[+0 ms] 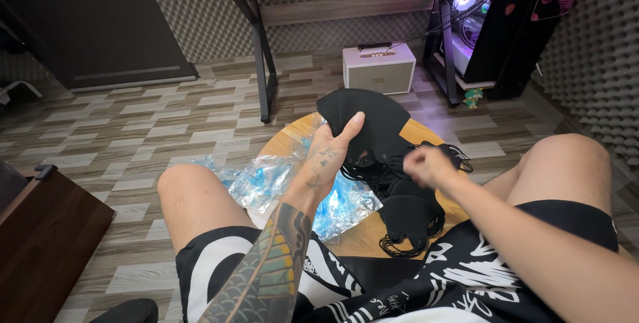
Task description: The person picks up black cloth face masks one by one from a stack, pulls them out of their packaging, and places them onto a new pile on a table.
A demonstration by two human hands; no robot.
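Head view, scanning left to right. Far left I see a dark wooden cabinet (46,243) at the frame edge, on a grey-and-brown tiled floor (120,130). Next, the person's bare left knee, and past it crumpled clear plastic wrappers with blue print (266,180), spilling off the near-left side of a small round wooden table (359,236).

Left hand (329,153), tattooed forearm, is raised over the table; its fingers are clamped on a black face mask (369,120), thumb pointing up across the front, mask held upright above the tabletop. Ear loops hang from it in a tangle.

Just right of it, the right hand (429,165) is blurred; fingers look curled loosely into a fist close to the dangling loops, but I cannot tell if they pinch anything.

Below both hands, a pile of black masks (409,216) lies on the table, near its front edge, touching the wrappers' side.

Behind, a black desk leg (259,50), a white boxy speaker (378,68) on the floor, then a lit computer case (476,23) at right. Right knee closes the frame.
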